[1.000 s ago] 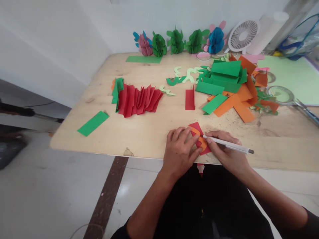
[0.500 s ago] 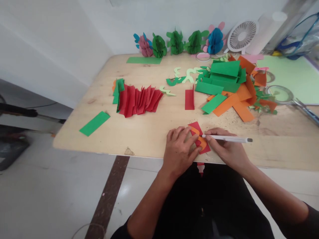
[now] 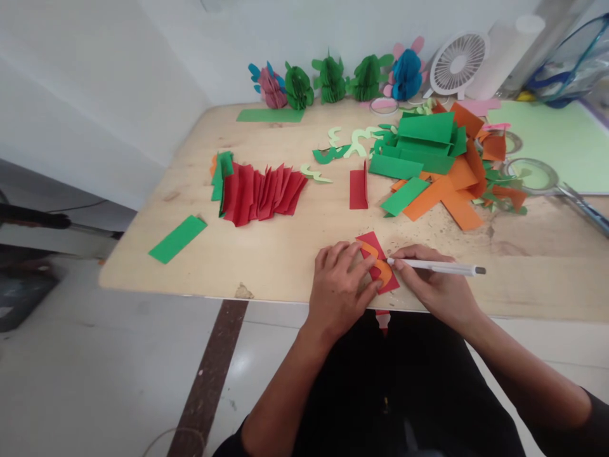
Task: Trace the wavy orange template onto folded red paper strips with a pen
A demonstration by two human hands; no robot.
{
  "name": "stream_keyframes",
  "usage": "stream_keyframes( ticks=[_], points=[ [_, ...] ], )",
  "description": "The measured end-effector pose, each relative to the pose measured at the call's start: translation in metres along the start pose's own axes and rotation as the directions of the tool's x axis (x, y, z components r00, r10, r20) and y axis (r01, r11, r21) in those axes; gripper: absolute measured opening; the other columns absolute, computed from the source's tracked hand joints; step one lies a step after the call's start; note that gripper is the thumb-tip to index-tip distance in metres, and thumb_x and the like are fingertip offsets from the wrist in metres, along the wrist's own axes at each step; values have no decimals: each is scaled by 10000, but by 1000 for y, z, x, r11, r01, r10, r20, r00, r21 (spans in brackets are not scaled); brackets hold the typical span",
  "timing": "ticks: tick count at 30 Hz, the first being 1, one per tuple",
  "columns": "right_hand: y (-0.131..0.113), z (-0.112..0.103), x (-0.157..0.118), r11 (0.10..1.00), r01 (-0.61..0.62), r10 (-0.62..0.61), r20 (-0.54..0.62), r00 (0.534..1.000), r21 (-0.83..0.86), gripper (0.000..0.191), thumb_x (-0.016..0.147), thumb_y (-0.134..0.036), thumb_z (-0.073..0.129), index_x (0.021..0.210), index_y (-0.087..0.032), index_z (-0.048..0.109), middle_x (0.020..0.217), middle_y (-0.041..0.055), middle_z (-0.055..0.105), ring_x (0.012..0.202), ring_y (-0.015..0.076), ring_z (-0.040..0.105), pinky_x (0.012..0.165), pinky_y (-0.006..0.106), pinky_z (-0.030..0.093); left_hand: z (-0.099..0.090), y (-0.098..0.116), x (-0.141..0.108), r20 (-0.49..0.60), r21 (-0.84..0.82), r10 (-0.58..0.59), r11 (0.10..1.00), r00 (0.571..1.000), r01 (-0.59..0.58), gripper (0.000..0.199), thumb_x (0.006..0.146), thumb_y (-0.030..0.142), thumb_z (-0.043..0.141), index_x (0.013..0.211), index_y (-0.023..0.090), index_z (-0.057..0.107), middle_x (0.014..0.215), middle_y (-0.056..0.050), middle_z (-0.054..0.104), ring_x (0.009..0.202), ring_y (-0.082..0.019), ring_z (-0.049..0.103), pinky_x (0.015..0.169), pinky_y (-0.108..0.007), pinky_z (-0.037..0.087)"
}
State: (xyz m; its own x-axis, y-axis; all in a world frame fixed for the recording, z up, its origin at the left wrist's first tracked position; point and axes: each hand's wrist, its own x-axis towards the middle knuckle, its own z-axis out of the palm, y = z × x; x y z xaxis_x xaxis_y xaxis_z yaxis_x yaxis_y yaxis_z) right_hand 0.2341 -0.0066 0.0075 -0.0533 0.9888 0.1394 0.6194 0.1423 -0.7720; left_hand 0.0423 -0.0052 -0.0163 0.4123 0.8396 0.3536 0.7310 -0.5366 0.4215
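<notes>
My left hand rests on the table's front edge with its fingers apart, pressing an orange curvy paper cutout against a red paper rectangle. Its fingertips cover part of both papers. In my right hand is a white pen, gripped near its tip and lying almost level. The tip is at the right edge of the cutout, by its middle notch; whether it touches the red paper I cannot tell.
Folded red papers stand in a row at left, near a green strip. Another folded red piece lies ahead. Green papers and orange papers are heaped at right, beside scissors. Paper figures and a fan line the wall.
The camera view has shifted slightly. The pen tip has moved a little to the right relative to the orange cutout. My left hand stays on the papers.
</notes>
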Motion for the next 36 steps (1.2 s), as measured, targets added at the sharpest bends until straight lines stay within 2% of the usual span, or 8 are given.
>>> stream_keyframes(
  ticks=[10,27,33,36],
  points=[
    [2,-1,-8,997,53,-55,-45,997,-51,105,867,-324,598,887,-245,665,890,23,745,837,199,682,773,353,518,1,0,0,0,13,-3,1000,1000,3,306,918,393,553,1136,205,659,1298,-123,591,1219,-307,488,1034,-513,380],
    [1,-3,-17,993,89,-96,-82,992,-79,111,877,-312,585,858,-239,667,838,17,744,777,189,674,740,356,500,2,-2,-1,0,22,1,1000,1000,-1,317,925,414,540,1133,209,663,1297,-116,597,1217,-299,491,1032,-502,379],
    [-2,-7,-20,999,26,-30,-131,991,-36,124,872,-332,588,853,-244,674,819,8,742,728,175,672,686,322,506,2,-1,0,5,23,-2,1000,1000,2,322,921,414,551,1137,206,667,1303,-117,594,1211,-305,494,1026,-502,379],
    [-4,-10,-25,1000,10,-13,-117,993,-26,117,866,-337,598,854,-249,676,787,-5,734,688,163,664,669,310,509,2,-1,0,10,32,-10,999,1000,10,325,918,428,558,1135,213,667,1303,-110,598,1210,-302,492,1029,-497,373]
  ],
)
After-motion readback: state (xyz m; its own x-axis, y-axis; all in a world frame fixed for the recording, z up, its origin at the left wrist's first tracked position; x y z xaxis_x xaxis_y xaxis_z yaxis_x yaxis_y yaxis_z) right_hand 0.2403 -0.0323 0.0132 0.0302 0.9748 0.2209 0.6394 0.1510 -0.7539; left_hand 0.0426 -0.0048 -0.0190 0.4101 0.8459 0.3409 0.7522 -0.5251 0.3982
